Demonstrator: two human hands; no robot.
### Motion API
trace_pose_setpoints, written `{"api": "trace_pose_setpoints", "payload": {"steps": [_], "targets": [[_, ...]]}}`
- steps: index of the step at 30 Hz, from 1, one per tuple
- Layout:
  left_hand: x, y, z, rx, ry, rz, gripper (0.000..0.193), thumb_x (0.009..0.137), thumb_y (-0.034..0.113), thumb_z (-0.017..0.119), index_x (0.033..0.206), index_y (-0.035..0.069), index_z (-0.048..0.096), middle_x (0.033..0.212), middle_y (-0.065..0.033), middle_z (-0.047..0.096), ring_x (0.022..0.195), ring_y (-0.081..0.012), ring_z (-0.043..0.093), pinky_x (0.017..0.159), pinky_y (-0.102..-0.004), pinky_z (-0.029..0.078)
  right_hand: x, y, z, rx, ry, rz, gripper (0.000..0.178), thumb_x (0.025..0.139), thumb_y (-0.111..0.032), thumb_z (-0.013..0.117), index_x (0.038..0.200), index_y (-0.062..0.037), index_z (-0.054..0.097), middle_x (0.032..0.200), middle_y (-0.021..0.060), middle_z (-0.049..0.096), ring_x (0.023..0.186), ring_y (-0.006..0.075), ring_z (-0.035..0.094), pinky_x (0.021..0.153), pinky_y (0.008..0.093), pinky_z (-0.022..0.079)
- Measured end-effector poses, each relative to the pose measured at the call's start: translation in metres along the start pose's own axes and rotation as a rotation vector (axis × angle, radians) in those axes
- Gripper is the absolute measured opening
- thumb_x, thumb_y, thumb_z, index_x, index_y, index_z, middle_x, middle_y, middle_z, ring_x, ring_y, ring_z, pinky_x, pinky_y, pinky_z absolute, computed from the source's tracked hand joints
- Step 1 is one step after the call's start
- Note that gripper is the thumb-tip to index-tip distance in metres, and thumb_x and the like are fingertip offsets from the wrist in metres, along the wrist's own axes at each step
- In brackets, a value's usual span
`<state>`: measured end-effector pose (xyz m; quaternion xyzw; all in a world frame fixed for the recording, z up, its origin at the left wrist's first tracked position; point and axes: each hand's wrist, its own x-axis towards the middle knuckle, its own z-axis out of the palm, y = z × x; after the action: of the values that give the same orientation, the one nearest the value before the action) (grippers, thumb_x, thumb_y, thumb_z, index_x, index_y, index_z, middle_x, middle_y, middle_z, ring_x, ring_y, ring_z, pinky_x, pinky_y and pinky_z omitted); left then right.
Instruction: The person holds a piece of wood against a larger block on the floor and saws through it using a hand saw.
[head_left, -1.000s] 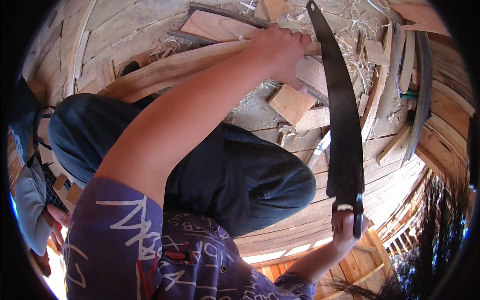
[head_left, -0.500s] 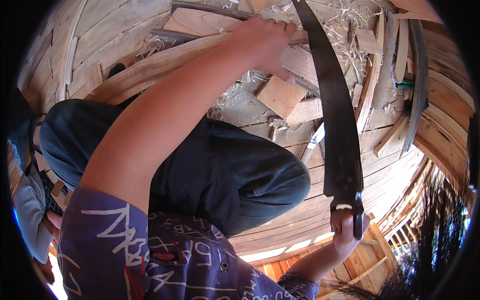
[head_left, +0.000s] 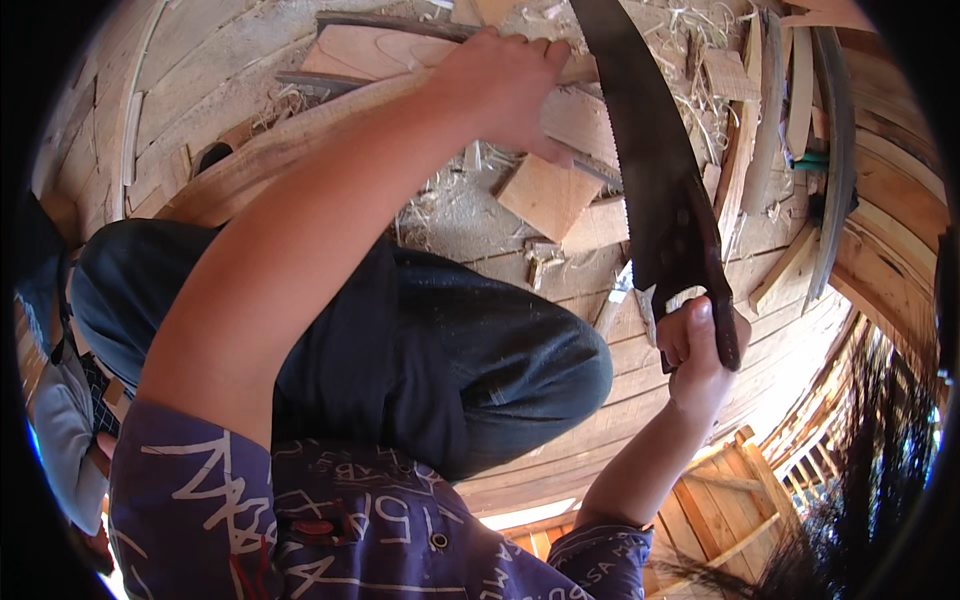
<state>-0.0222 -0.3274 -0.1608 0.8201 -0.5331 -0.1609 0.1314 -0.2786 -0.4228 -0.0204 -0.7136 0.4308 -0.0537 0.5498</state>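
Note:
My right hand point(head_left: 697, 352) grips the dark handle of a long hand saw point(head_left: 650, 175), whose toothed blade runs up and left toward the top of the view. My left hand point(head_left: 505, 85) presses down on a long curved wooden plank point(head_left: 300, 130) that lies across the boards, its fingers spread over the plank's upper end near the saw blade. My bent knee in dark trousers point(head_left: 480, 360) sits between the two arms.
Square wood offcuts point(head_left: 550, 195) and pale shavings point(head_left: 440, 210) lie on the plank floor. Curved wooden ribs and slats point(head_left: 830, 150) stand along the right side. Another person's clothing point(head_left: 60, 440) shows at the left edge.
The saw has been pushed forward and up, so my right hand sits higher and closer to the plank. My left hand stays pressed on the plank.

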Motion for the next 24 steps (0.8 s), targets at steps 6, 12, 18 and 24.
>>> {"api": "trace_pose_setpoints", "payload": {"steps": [6, 12, 18, 24], "targets": [[0.0, -0.007, 0.002, 0.026, 0.039, -0.027, 0.087, 0.056, 0.06, 0.078, 0.111, -0.002, 0.05, 0.102, -0.0185, 0.064, 0.099, -0.0311, 0.062, 0.089, -0.0395, 0.046, -0.109, 0.011, -0.067, -0.137, 0.05, 0.002, 0.056, 0.084, -0.048, 0.067, 0.058, -0.0004, 0.054, 0.048, 0.002, 0.047, 0.043, 0.0092, 0.041, 0.042, 0.0254, 0.025], [0.005, -0.005, -0.001, 0.032, 0.024, -0.028, 0.089, 0.056, 0.061, 0.079, 0.112, -0.002, 0.05, 0.102, -0.0198, 0.064, 0.097, -0.0323, 0.063, 0.089, -0.04, 0.048, -0.111, 0.008, -0.056, -0.129, 0.141, 0.024, 0.054, 0.081, -0.048, 0.069, 0.061, 0.0011, 0.057, 0.049, 0.0029, 0.047, 0.047, 0.01, 0.044, 0.045, 0.0269, 0.029], [0.01, -0.014, 0.0, -0.004, 0.089, -0.054, 0.091, 0.054, 0.061, 0.079, 0.112, -0.003, 0.05, 0.099, -0.0202, 0.065, 0.092, -0.0328, 0.064, 0.084, -0.0416, 0.05, -0.015, 0.004, -0.01, -0.018, 0.023, -0.05, 0.05, 0.085, -0.039, 0.069, 0.055, -0.0028, 0.051, 0.048, -0.0014, 0.044, 0.044, 0.0072, 0.037, 0.042, 0.0259, 0.024], [-0.003, -0.012, 0.011, -0.013, 0.115, -0.012, 0.091, 0.054, 0.061, 0.078, 0.114, -0.002, 0.05, 0.103, -0.0179, 0.064, 0.1, -0.0322, 0.062, 0.09, -0.0407, 0.046, -0.029, 0.011, -0.008, -0.129, -0.031, 0.038, 0.044, 0.082, -0.036, 0.074, 0.062, -0.0005, 0.056, 0.052, -0.0019, 0.047, 0.049, 0.007, 0.04, 0.046, 0.0255, 0.029]]}}
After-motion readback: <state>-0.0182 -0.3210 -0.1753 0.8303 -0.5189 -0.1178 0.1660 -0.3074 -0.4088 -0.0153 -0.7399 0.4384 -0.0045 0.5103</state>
